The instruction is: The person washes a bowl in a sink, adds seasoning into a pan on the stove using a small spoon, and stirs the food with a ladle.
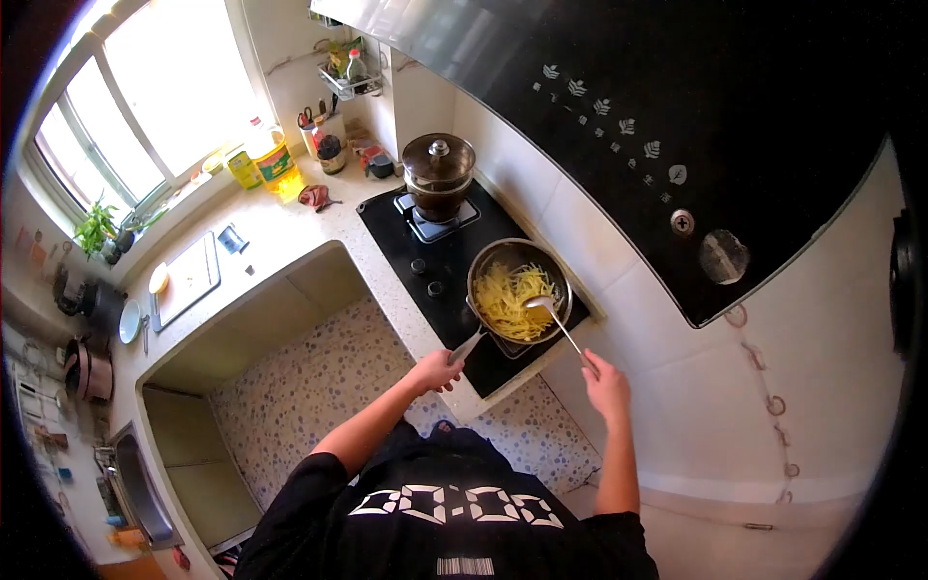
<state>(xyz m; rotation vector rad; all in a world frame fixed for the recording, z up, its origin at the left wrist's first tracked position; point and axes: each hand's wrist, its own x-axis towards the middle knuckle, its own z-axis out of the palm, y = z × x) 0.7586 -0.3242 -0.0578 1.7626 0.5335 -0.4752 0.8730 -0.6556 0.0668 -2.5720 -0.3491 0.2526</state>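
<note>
A frying pan [482, 259] sits on the near burner of the black stove, full of pale yellow shredded potato [505, 298]. My left hand [436, 371] is closed around the pan's handle [466, 346]. In my right hand [606, 386] is the shaft of a metal ladle [543, 304], fingers wrapped round it. The ladle's head rests among the shreds at the pan's right side. On the far burner stands a lidded pot [438, 184] with a glass lid.
A range hood [619, 106] overhangs the stove at upper right. An oil bottle [277, 166], a knife block [324, 130] and a dark jar [332, 155] line the back counter. Left are a cutting board [187, 280], a bowl [130, 321] and a sink [143, 483].
</note>
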